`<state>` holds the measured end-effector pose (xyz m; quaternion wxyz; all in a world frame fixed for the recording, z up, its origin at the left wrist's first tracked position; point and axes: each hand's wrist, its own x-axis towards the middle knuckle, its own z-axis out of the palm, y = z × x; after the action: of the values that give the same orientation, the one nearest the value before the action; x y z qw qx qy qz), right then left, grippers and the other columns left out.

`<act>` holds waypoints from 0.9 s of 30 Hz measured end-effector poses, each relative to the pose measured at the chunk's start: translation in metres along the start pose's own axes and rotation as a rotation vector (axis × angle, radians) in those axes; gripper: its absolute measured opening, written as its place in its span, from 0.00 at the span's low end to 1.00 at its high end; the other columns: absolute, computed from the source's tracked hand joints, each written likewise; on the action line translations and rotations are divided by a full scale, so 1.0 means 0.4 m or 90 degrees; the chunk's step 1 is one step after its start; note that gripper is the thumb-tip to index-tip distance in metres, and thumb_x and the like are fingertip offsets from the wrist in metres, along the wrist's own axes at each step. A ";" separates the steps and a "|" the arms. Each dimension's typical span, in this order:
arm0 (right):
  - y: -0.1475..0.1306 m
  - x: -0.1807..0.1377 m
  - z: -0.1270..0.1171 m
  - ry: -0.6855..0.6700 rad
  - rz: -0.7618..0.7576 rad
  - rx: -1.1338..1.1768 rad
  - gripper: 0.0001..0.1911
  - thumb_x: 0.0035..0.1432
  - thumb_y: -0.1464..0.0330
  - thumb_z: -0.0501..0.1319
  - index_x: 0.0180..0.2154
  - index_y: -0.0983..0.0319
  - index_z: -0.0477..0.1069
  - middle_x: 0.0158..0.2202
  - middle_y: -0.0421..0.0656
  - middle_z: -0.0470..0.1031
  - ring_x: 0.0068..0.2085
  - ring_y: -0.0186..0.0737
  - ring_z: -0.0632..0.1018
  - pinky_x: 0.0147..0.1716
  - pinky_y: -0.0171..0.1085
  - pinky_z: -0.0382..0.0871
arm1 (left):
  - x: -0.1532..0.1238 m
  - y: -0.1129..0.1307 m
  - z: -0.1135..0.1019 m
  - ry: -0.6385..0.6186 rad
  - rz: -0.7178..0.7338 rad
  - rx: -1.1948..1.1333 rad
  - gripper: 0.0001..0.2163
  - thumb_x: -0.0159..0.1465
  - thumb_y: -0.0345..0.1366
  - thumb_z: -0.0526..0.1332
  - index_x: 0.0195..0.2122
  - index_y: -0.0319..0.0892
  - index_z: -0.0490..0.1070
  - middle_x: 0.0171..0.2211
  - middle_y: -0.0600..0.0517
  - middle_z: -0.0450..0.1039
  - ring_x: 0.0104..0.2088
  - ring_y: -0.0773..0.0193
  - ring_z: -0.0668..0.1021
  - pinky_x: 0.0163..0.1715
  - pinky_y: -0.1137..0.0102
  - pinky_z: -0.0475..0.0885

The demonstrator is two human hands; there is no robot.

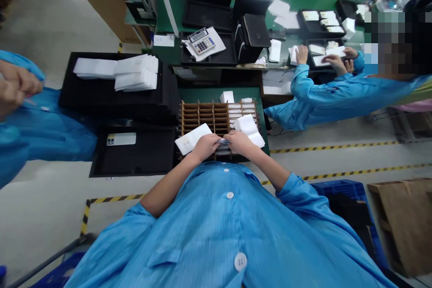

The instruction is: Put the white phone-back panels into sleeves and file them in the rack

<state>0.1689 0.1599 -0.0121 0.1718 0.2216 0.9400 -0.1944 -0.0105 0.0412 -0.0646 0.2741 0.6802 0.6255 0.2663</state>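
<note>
My left hand (206, 146) and my right hand (240, 142) meet over the near side of a brown divider box (205, 114). The fingers of both are closed around the ends of a thin pale item (223, 142), mostly hidden by them; its kind I cannot make out. A white paper sheet (192, 139) lies beside my left hand, over the dividers. Another folded white paper (249, 129) sits just beyond and right of my right hand. White pieces (236, 114) fill the right-hand slots, while the far left slots look bare.
Left of the box are a black tray with a phone (122, 139) and black trays bearing white paper packets (137, 72). A calculator (201, 42) rests on the green bench behind. At right a co-worker's hands (334, 60) handle white items; another person's hand (20, 83) shows at far left.
</note>
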 end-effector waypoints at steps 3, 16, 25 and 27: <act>-0.007 -0.007 -0.006 -0.009 0.020 -0.031 0.11 0.70 0.73 0.60 0.48 0.66 0.80 0.47 0.57 0.84 0.51 0.53 0.82 0.51 0.41 0.70 | 0.005 -0.013 0.009 -0.016 0.006 0.006 0.10 0.68 0.27 0.64 0.45 0.43 0.83 0.43 0.46 0.83 0.45 0.56 0.83 0.48 0.65 0.76; 0.028 0.025 0.049 -0.032 -0.017 -0.033 0.14 0.72 0.72 0.57 0.50 0.67 0.81 0.51 0.55 0.80 0.51 0.48 0.81 0.51 0.39 0.70 | 0.029 -0.070 0.041 -0.062 -0.042 0.011 0.08 0.66 0.29 0.66 0.42 0.41 0.84 0.41 0.45 0.81 0.42 0.56 0.82 0.47 0.65 0.75; 0.017 0.060 0.038 -0.075 -0.015 -0.071 0.14 0.71 0.74 0.58 0.47 0.69 0.82 0.51 0.56 0.79 0.50 0.48 0.81 0.46 0.38 0.73 | 0.146 -0.003 0.135 -0.058 -0.279 0.013 0.09 0.66 0.33 0.62 0.34 0.44 0.83 0.32 0.46 0.77 0.36 0.55 0.80 0.39 0.65 0.75; 0.024 0.063 0.035 -0.070 -0.013 -0.076 0.14 0.72 0.73 0.57 0.47 0.67 0.82 0.52 0.54 0.79 0.51 0.48 0.80 0.46 0.38 0.74 | 0.220 0.057 0.197 -0.052 -0.329 0.017 0.13 0.69 0.34 0.57 0.38 0.44 0.83 0.30 0.45 0.75 0.33 0.54 0.80 0.34 0.65 0.74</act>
<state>0.1556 0.1705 -0.0374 0.2338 0.1907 0.9413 -0.1513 0.0679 0.1241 -0.1025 0.3488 0.5117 0.7705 0.1512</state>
